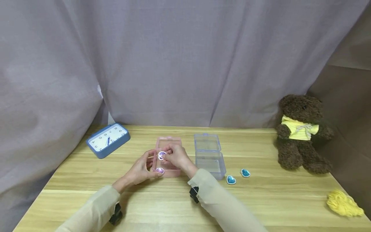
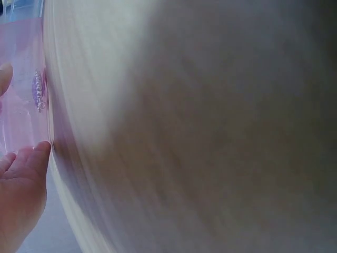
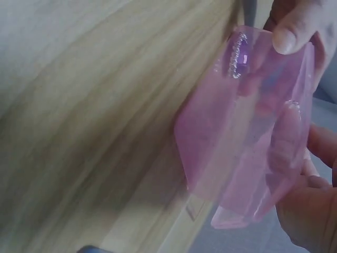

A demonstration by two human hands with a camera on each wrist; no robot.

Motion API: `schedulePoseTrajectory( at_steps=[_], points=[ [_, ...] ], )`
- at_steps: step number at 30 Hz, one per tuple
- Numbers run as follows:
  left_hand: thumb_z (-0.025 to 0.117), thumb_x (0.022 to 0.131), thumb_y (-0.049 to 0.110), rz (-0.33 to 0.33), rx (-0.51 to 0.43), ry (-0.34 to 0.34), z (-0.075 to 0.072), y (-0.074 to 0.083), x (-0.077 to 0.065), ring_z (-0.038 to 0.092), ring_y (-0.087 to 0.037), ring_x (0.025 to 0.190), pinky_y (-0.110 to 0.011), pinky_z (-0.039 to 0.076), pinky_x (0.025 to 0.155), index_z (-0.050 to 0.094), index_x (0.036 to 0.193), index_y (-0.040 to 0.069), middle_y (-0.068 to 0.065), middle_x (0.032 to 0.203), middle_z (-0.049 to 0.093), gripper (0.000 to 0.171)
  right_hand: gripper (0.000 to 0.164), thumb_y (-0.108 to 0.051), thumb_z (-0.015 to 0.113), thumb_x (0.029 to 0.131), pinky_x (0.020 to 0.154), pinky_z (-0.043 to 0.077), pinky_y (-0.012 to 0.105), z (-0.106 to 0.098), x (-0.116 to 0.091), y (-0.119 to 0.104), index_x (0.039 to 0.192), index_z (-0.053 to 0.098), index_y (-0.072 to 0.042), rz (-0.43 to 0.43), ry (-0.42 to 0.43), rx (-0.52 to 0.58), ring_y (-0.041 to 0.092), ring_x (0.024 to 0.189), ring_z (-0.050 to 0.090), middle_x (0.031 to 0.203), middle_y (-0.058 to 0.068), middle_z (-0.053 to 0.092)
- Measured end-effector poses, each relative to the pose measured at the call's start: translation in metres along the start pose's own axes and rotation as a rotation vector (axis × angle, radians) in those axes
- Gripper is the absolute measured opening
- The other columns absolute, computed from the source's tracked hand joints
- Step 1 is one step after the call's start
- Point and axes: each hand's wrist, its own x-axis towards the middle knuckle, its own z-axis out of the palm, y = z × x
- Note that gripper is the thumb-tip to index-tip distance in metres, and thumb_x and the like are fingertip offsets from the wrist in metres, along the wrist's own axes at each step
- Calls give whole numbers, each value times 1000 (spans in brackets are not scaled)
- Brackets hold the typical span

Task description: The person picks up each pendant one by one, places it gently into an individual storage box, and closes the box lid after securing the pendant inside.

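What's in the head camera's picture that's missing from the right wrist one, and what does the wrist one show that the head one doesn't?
Only the head view: the clock, the teddy bear, the yellow yarn and two blue gems.

Only the right wrist view: a low close-up of the pink box, with a purple gem seen edge-on through its wall.

Both: that box and gem, the left hand and the right hand.

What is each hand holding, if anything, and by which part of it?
The right grip pinches a purple gem at its right edge in the head view; the left grip holds the pink box at its near left corner.
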Motion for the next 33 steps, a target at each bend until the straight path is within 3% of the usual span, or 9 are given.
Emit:
schedulePoseTrajectory(
  at_steps=[3, 10, 17, 25, 33],
  points=[
    [81, 73, 12, -2, -2, -6, 1, 1, 0, 50, -40, 120, -42, 47, 101, 29, 140, -2, -27, 139, 41, 86, 14, 13, 63, 78, 60, 60, 26, 3, 2, 1, 92, 64, 8, -13, -6, -19, 9, 58, 58, 75, 15, 65],
    [81, 73, 13, 12, 17, -6, 0, 2, 0, 51, -39, 121, -43, 47, 102, 31, 140, -1, -26, 138, 43, 85, 15, 19, 57, 77, 55, 59, 23, 12, 4, 2, 89, 64, 13, -4, -41, -45, 12, 55, 57, 70, 15, 62],
    [81, 72, 11, 25, 27, 6, 0, 0, 0, 51, -41, 120, -43, 47, 101, 31, 139, -4, -28, 136, 44, 85, 19, 17, 57, 77, 46, 51, 15, 21, 4, 4, 91, 68, 8, 21, -37, -187, 14, 56, 57, 72, 19, 65],
    [81, 72, 9, 17, 15, 13, 0, -1, -1, 50, -42, 120, -44, 45, 102, 30, 139, -6, -30, 135, 44, 86, 31, 16, 58, 76, 47, 44, 12, 21, 4, 4, 99, 72, 1, 4, -47, -313, 9, 61, 50, 81, 14, 67],
    [82, 70, 10, 3, 24, 14, 1, -1, 0, 51, -40, 120, -43, 45, 103, 30, 140, -3, -27, 133, 48, 88, 26, 11, 63, 78, 60, 43, 14, 15, 5, 4, 99, 72, -1, -60, -105, -374, 12, 73, 53, 90, 14, 70]
  ],
)
